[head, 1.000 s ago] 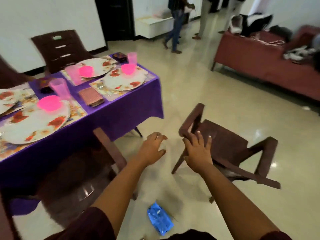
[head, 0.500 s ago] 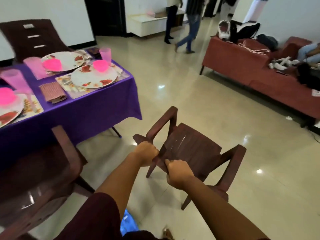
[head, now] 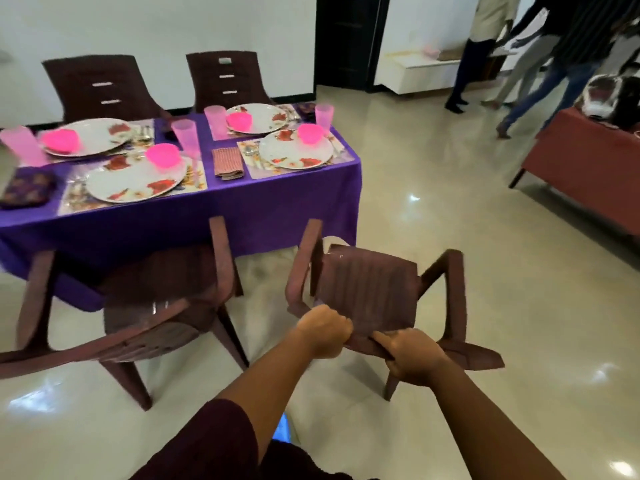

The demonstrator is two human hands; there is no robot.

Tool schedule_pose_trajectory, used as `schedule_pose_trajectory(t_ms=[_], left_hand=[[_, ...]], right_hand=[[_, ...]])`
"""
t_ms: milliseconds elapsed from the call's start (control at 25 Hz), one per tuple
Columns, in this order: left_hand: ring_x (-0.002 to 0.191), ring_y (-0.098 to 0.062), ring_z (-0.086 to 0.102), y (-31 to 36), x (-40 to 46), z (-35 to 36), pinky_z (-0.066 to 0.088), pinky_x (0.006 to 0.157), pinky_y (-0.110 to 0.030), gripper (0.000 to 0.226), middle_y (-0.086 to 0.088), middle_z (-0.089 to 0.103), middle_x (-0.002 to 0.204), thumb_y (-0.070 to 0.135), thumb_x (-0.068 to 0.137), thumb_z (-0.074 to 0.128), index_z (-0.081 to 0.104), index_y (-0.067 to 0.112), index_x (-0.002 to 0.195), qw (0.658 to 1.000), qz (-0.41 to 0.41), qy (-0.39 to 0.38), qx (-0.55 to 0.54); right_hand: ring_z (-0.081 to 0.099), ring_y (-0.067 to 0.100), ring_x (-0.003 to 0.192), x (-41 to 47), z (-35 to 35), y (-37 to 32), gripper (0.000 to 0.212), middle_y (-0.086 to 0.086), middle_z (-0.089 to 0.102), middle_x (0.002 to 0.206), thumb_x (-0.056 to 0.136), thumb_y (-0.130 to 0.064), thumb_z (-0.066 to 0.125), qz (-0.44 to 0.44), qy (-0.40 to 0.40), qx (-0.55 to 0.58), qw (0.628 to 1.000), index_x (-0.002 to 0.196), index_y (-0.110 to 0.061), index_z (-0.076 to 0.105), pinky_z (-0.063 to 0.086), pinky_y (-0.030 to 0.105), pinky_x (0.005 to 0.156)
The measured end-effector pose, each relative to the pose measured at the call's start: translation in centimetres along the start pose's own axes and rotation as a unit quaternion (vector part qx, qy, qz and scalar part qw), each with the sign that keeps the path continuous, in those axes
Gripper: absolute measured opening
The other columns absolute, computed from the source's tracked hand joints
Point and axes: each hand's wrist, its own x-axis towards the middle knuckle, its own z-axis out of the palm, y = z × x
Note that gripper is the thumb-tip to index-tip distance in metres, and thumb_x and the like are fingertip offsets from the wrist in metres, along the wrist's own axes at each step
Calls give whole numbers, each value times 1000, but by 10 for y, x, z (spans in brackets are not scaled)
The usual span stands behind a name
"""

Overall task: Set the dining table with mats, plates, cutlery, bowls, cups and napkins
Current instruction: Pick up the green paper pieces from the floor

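Brown plastic chair [head: 367, 289] gripped at the top edge of its backrest, just off the table's [head: 242, 202] near right corner. Left hand [head: 323, 330] curled tight round the rim, knuckles up, fingers tucked under. Right hand [head: 414, 355] clamped on the same edge just beside it, thumb laid flat along the top, the other fingers wrapped underneath and out of sight. Second chair [head: 156, 296] parked to the left, pushed partway under the purple cloth. Table already laid: four floral plates on mats, nearest one [head: 135, 181] at the front left, another [head: 296, 152] front right, each with a pink bowl [head: 162, 155] sitting on it. Pink cups [head: 185, 136] standing beside the plates, folded checked napkin [head: 227, 162] lying between the two front mats, darker napkin [head: 26, 187] at the far left edge. Cutlery kinda visible on the mats but too small to sort out. Two more chairs [head: 225, 81] against the wall behind the table. Red sofa [head: 585, 157] off to the right, well apart, and people's legs [head: 464, 74] in the background.
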Motion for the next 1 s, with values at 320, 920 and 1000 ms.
schedule_pose_trajectory(t_ms=[320,920,1000], left_hand=[[94,-32,65,-14,-13,16,52,84,-42,26,-13,68,105,18,92,44,63,9,106,992,-101,-17,-68],[88,-31,65,-26,24,6,43,74,-34,24,-13,68,103,19,92,41,61,9,102,981,-167,-22,-101],[90,-32,64,-44,25,10,46,78,-35,25,-13,67,105,20,91,41,60,9,103,982,-165,-13,-92]], right_hand=[[58,28,111,41,-15,9,54,3,55,132,95,-32,45,-87,10,-43,995,147,-30,32,48,36,92],[68,31,80,93,-15,63,33,4,70,100,88,-20,56,-112,74,-55,989,121,-25,59,54,38,66],[68,29,74,105,-18,60,32,2,70,95,84,-23,59,-115,101,-54,987,116,-26,61,54,36,62]])
